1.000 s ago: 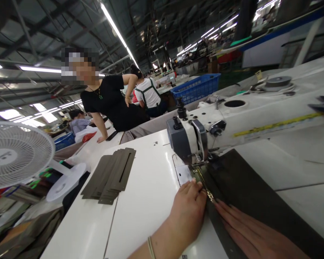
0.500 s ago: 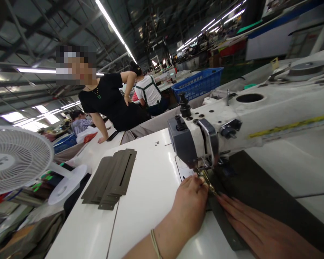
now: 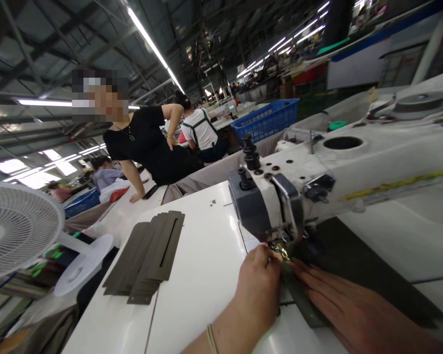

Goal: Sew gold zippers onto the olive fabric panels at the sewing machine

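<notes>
Olive fabric (image 3: pixel 358 268) (under needle), hands (image 3: pixel 260 287) pressing.

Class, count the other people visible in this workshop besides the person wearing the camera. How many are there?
3. One in a black top leans on the next table; one in a white top sits behind; one in a striped top sits further left. More may be hidden in the dim background.
</notes>
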A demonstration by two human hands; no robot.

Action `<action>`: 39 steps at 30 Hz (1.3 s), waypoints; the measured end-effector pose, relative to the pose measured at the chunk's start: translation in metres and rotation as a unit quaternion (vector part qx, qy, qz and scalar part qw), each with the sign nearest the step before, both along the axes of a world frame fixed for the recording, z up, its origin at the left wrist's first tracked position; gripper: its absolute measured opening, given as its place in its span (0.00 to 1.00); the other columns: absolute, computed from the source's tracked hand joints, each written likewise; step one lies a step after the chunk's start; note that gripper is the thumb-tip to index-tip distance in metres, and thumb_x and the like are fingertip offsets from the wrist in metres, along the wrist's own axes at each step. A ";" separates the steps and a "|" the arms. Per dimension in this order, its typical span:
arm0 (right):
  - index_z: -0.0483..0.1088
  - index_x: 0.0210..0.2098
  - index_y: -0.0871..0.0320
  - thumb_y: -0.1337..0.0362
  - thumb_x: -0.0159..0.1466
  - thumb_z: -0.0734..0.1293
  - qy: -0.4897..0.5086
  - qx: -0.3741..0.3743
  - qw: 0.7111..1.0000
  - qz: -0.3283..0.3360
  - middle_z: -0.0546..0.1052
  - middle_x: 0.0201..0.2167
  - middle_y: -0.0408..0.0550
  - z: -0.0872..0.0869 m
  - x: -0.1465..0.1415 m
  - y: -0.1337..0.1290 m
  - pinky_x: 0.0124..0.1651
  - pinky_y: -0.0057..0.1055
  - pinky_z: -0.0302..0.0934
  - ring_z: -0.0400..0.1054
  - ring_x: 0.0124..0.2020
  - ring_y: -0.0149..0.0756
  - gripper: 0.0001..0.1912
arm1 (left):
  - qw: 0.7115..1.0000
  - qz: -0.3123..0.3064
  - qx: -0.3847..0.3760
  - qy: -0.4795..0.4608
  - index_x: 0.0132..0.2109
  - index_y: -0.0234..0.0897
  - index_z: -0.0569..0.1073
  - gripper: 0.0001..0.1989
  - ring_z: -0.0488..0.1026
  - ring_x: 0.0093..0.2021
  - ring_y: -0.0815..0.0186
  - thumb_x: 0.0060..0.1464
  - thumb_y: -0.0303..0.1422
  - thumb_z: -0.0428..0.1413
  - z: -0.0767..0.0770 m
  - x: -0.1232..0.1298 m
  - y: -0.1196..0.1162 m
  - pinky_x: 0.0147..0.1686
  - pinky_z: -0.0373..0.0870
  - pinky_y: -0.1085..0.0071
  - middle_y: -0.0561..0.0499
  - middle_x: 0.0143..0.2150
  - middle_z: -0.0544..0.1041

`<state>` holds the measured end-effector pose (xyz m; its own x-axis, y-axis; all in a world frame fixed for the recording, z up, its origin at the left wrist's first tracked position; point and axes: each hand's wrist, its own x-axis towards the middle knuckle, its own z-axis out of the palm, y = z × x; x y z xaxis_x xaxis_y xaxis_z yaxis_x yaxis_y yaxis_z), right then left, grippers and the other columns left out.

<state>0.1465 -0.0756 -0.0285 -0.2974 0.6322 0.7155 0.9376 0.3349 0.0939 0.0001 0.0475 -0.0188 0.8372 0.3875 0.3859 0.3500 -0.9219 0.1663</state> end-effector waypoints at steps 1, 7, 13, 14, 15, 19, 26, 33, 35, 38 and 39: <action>0.76 0.42 0.64 0.76 0.58 0.54 0.003 0.001 1.000 0.008 0.78 0.46 0.52 0.004 0.001 -0.001 0.49 0.29 0.69 0.73 0.45 0.36 0.22 | 1.000 0.002 -0.003 0.009 0.42 0.31 0.73 0.08 0.72 0.38 0.59 0.58 0.23 0.50 0.001 0.000 0.001 0.38 0.77 0.63 0.42 0.39 0.73; 0.72 0.47 0.58 0.64 0.67 0.57 0.073 -0.095 0.992 0.034 0.78 0.43 0.50 0.022 0.018 0.008 0.42 0.27 0.71 0.74 0.41 0.36 0.16 | 0.998 -0.018 -0.015 0.056 0.46 0.31 0.72 0.14 0.69 0.49 0.54 0.51 0.26 0.52 0.013 -0.004 -0.004 0.57 0.67 0.53 0.40 0.45 0.73; 0.72 0.38 0.58 0.69 0.61 0.59 0.144 -0.140 0.979 -0.033 0.78 0.32 0.51 0.004 0.024 0.048 0.36 0.35 0.70 0.74 0.33 0.41 0.11 | 0.994 0.018 -0.045 0.093 0.51 0.33 0.70 0.22 0.68 0.55 0.52 0.47 0.32 0.52 0.028 -0.011 -0.016 0.65 0.52 0.45 0.40 0.49 0.73; 0.72 0.38 0.58 0.70 0.60 0.58 0.144 -0.162 0.976 -0.027 0.78 0.33 0.51 0.003 0.026 0.052 0.36 0.35 0.69 0.74 0.33 0.42 0.11 | 0.994 0.024 -0.049 0.095 0.51 0.33 0.71 0.22 0.68 0.54 0.52 0.47 0.33 0.52 0.030 -0.011 -0.018 0.64 0.52 0.45 0.41 0.48 0.73; 0.72 0.37 0.58 0.71 0.60 0.58 0.144 -0.180 0.973 -0.021 0.78 0.32 0.50 0.004 0.028 0.055 0.35 0.34 0.69 0.74 0.31 0.41 0.11 | 0.993 0.029 -0.052 0.098 0.50 0.34 0.71 0.22 0.68 0.54 0.52 0.46 0.33 0.53 0.031 -0.011 -0.019 0.64 0.52 0.45 0.41 0.48 0.73; 0.71 0.31 0.55 0.72 0.55 0.64 0.137 -0.215 0.967 0.012 0.77 0.27 0.43 0.018 0.032 0.053 0.30 0.27 0.66 0.73 0.27 0.36 0.07 | 0.993 0.038 -0.069 0.087 0.48 0.35 0.72 0.20 0.69 0.53 0.54 0.45 0.30 0.53 0.028 -0.010 -0.019 0.64 0.53 0.46 0.42 0.48 0.74; 0.72 0.37 0.56 0.76 0.56 0.61 0.059 -0.190 0.979 0.035 0.78 0.35 0.46 0.030 0.018 0.049 0.39 0.30 0.67 0.74 0.35 0.38 0.14 | 0.995 0.032 -0.079 0.043 0.54 0.35 0.67 0.25 0.66 0.58 0.55 0.46 0.29 0.53 0.013 -0.012 -0.016 0.65 0.53 0.48 0.43 0.53 0.73; 0.71 0.30 0.58 0.67 0.64 0.58 0.105 -0.148 0.980 -0.080 0.75 0.24 0.50 0.010 0.030 0.057 0.28 0.32 0.65 0.72 0.25 0.40 0.11 | 0.995 0.031 -0.082 0.036 0.56 0.39 0.68 0.24 0.67 0.56 0.56 0.49 0.30 0.52 0.019 -0.014 -0.022 0.64 0.53 0.46 0.44 0.54 0.72; 0.71 0.29 0.58 0.60 0.64 0.61 0.133 -0.146 0.973 -0.120 0.75 0.24 0.50 0.002 0.034 0.060 0.26 0.32 0.65 0.72 0.24 0.41 0.12 | 0.996 0.028 -0.071 0.047 0.54 0.40 0.71 0.22 0.67 0.55 0.55 0.50 0.31 0.53 0.019 -0.015 -0.023 0.63 0.54 0.45 0.43 0.53 0.72; 0.71 0.26 0.56 0.56 0.63 0.63 0.165 -0.162 0.962 -0.147 0.75 0.23 0.46 -0.007 0.036 0.066 0.26 0.30 0.65 0.72 0.24 0.39 0.13 | 0.996 0.029 -0.060 0.064 0.52 0.40 0.73 0.19 0.68 0.55 0.54 0.51 0.31 0.53 0.020 -0.013 -0.022 0.63 0.54 0.45 0.42 0.52 0.72; 0.71 0.25 0.55 0.56 0.63 0.62 0.172 -0.168 0.959 -0.151 0.76 0.23 0.45 -0.009 0.036 0.067 0.27 0.30 0.65 0.72 0.25 0.38 0.14 | 0.996 0.029 -0.058 0.068 0.51 0.40 0.74 0.19 0.68 0.55 0.54 0.51 0.31 0.53 0.020 -0.013 -0.022 0.63 0.54 0.45 0.42 0.52 0.72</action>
<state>0.1820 -0.0083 -0.0374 0.1533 0.8647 0.4783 0.9527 -0.0007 -0.3040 -0.0128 0.0257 0.0015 0.8534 0.4722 0.2208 0.4284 -0.8766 0.2191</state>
